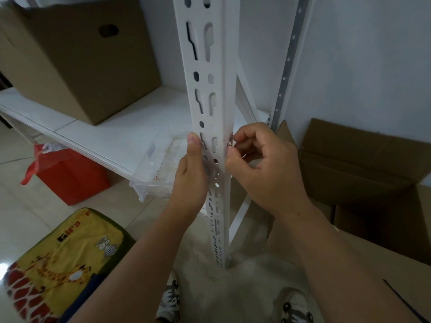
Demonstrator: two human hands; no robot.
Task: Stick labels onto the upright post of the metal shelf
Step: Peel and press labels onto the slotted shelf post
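White metal post (213, 108) is rising at centre frame; the left hand (192, 173) is gripping its left edge, steadying it, while the right hand (261, 166) is pinching a small reddish label (230, 139) against its right face. Pressing it flat seems next.

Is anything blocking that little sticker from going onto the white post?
Nothing visible does. The right hand pinches the label right at the post's right edge, while the left hand holds the post's other side, clear of that spot.
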